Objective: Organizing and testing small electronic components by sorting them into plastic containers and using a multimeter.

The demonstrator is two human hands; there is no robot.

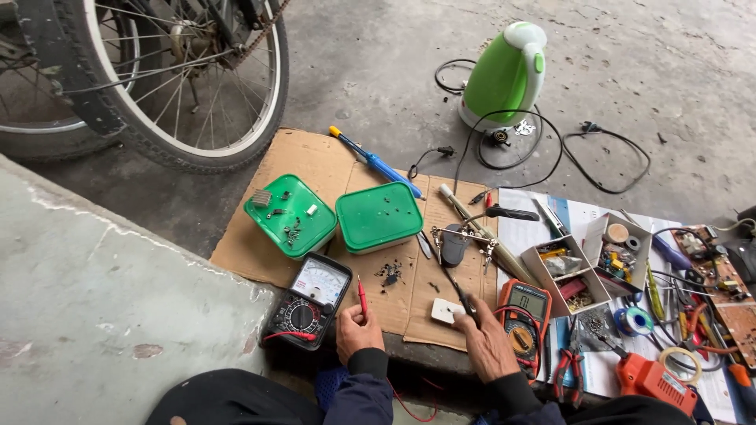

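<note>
Head view: the left hand is closed around a red probe, its tip pointing up and away over the cardboard sheet. The right hand grips a black probe, whose tip comes down on a small white part lying on the cardboard just in front of its fingers. The two hands sit near each other, with the white part between them, closer to the right one. Just left of the left hand lies a black analog meter with a pale dial. Touching the right hand's outer side is an orange digital meter. Beyond both hands stand two green lidded boxes, with small dark bits scattered between them and the left hand. Further right of the right hand are red-handled pliers, a compartment box of small parts and an orange tool. Well beyond the hands, on the concrete floor, stands a green kettle, and a bicycle wheel rises far to the left.
</note>
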